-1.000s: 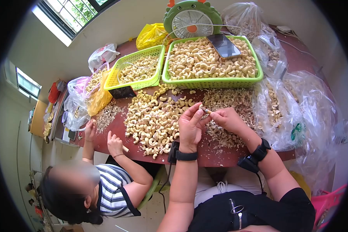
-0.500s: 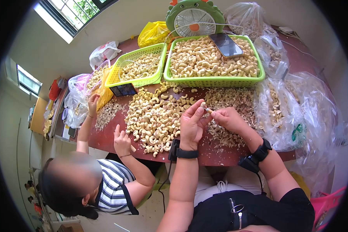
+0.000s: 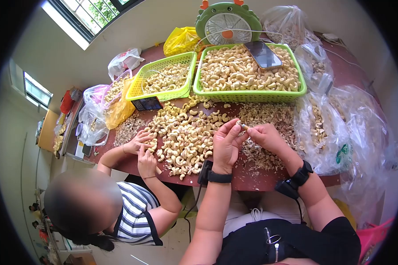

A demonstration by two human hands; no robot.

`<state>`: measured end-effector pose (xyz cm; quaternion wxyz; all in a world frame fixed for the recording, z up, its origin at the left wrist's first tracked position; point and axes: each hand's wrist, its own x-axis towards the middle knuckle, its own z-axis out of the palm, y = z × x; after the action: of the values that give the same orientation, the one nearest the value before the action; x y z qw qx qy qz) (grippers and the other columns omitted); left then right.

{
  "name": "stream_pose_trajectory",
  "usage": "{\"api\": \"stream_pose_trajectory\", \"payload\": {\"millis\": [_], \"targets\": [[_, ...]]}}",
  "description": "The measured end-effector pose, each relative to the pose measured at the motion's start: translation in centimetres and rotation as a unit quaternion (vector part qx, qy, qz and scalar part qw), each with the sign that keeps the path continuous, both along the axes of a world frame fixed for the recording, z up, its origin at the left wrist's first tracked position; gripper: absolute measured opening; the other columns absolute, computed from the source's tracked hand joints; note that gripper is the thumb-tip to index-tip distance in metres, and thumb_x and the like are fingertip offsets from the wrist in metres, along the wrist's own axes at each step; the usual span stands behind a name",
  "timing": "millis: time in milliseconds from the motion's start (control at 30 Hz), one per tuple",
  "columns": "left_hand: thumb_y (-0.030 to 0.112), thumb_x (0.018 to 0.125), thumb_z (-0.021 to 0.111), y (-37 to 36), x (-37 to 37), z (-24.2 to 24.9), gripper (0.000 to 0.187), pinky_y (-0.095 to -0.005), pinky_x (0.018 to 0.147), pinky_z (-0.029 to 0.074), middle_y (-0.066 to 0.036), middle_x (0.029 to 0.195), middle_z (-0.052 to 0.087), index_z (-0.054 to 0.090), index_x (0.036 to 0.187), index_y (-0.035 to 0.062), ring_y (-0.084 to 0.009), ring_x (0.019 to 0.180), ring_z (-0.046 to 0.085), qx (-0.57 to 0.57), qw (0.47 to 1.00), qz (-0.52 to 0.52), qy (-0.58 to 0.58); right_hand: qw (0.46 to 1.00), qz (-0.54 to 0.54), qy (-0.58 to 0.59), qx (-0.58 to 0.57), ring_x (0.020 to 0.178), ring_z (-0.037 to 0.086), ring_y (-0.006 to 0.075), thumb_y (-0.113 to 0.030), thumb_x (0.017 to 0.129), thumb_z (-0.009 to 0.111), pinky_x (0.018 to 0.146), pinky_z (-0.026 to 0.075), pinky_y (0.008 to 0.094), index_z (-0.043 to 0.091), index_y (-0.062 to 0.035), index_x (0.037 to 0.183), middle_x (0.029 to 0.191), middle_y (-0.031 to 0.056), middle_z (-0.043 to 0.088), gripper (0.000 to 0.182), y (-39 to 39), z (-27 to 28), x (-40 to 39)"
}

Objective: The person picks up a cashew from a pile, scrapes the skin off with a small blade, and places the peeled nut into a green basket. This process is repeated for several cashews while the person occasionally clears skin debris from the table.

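My left hand (image 3: 227,148) pinches a cashew nut (image 3: 239,123) between thumb and fingertips above the near edge of the table. Close against that nut is a small thin tool (image 3: 244,126) with a metal-looking part, gripped in my right hand (image 3: 268,138); its exact kind is too small to make out. A pile of cashews (image 3: 188,141) spreads to the left of my left hand. Beneath and behind my right hand lie peeled skin scraps (image 3: 265,115).
Behind the pile stand a green basket (image 3: 252,93) full of cashews with a phone (image 3: 263,55) on it, a yellow-green basket (image 3: 161,95) and a fan (image 3: 228,24). Plastic bags (image 3: 323,132) lie at right. A co-worker's hands (image 3: 139,143) are over the pile's left edge.
The co-worker's far hand has come down from beside the yellow bag to the cashews. My hands keep their pinch on the nut and tool; the view has shifted slightly.
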<state>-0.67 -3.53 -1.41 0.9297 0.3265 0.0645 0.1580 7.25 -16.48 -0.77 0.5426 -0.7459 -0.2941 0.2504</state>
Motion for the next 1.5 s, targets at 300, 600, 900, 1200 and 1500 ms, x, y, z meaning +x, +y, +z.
{"api": "stream_pose_trajectory", "payload": {"millis": [300,600,900,1200,1500], "targets": [[-0.001,0.079,0.053,-0.1,0.1,-0.1,0.010,-0.0331,0.072,0.053,-0.010,0.089,0.058,0.053,0.088,0.0029,-0.0191,0.081,0.058,0.006,1.000,0.012,-0.014,0.999,0.002,-0.041,0.015,0.045,0.041,0.0063,-0.030,0.081,0.050,0.042,0.034,0.0243,0.059,-0.0002,0.066,0.048,-0.0006,0.045,0.034,0.0,-0.5,0.0],[-0.003,0.077,0.055,-0.4,0.1,-0.5,0.008,-0.0334,0.069,0.054,-0.010,0.089,0.058,0.055,0.083,0.0034,-0.0179,0.079,0.059,-0.003,0.998,0.053,-0.025,0.999,0.017,-0.020,0.028,0.050,0.039,0.0062,-0.028,0.083,0.049,0.046,0.033,0.0237,0.056,-0.0006,0.063,0.052,-0.0011,0.044,0.035,0.1,-0.1,-0.3],[0.002,0.080,0.054,-0.8,0.2,-0.2,0.007,-0.0361,0.070,0.053,-0.012,0.089,0.059,0.055,0.086,0.0037,-0.0201,0.083,0.059,-0.043,0.996,0.082,0.003,0.999,0.000,-0.001,0.040,0.048,0.035,0.0050,-0.029,0.085,0.048,0.043,0.030,0.0229,0.055,-0.0006,0.065,0.052,-0.0039,0.041,0.035,0.1,-0.5,-0.2],[0.005,0.082,0.052,-0.8,0.2,-0.5,0.003,-0.0375,0.070,0.053,-0.013,0.089,0.060,0.054,0.084,0.0049,-0.0208,0.083,0.059,-0.039,0.996,0.077,0.007,0.998,0.015,-0.051,0.031,0.049,0.042,0.0085,-0.027,0.082,0.049,0.046,0.035,0.0257,0.059,0.0009,0.071,0.052,0.0018,0.046,0.032,0.0,0.2,-0.1],[0.005,0.082,0.052,-0.8,0.3,-0.4,0.003,-0.0370,0.068,0.053,-0.011,0.089,0.060,0.054,0.083,0.0054,-0.0203,0.083,0.059,-0.021,0.996,0.085,0.005,0.997,-0.004,-0.079,0.017,0.046,0.042,0.0099,-0.027,0.080,0.052,0.044,0.035,0.0278,0.057,0.0021,0.067,0.048,0.0053,0.045,0.033,0.1,-0.1,-0.2]]}}
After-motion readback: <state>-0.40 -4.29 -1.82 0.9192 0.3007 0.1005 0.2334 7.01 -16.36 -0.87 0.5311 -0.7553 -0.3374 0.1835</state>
